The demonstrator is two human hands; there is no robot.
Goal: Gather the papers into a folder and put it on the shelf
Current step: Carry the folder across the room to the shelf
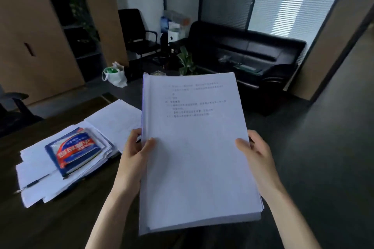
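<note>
I hold a thick stack of white printed papers (194,151) up in front of me, above the dark desk. My left hand (135,153) grips its left edge, thumb on top. On the right edge sits my right hand (255,151), also with the thumb on the top sheet. More loose papers (50,178) lie spread on the desk at the left, with a blue and red packet (74,150) on top of them and a pen (34,183) beside it. A dark open shelf (81,26) stands between wooden cabinet doors at the back left. No folder is visible.
The dark desk (60,222) fills the lower left. Behind it are a black office chair (137,34), a white bag (115,76) on the floor, a potted plant (186,60) and a black sofa (242,48) under the blinds. Open floor lies at the right.
</note>
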